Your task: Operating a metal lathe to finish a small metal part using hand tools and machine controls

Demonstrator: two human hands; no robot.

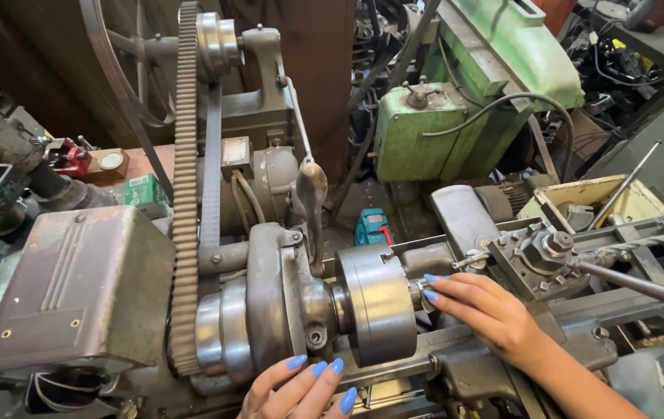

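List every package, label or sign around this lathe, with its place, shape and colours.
Green box: small carton, green with white patches, on the ledge left of the toothed belt.
Teal box: small teal pack with a red patch, behind the chuck.
Plate: square metal tag on the lathe housing.
No screens.

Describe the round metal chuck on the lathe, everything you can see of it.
The chuck is a thick, smooth drum of grey steel, shiny on its rim, with a darker groove around it. It sits level on the lathe's spindle, just right of the worn headstock. A small metal part sticks out of its right face. The right hand pinches that part with its fingertips; the left hand rests below, just short of the chuck.
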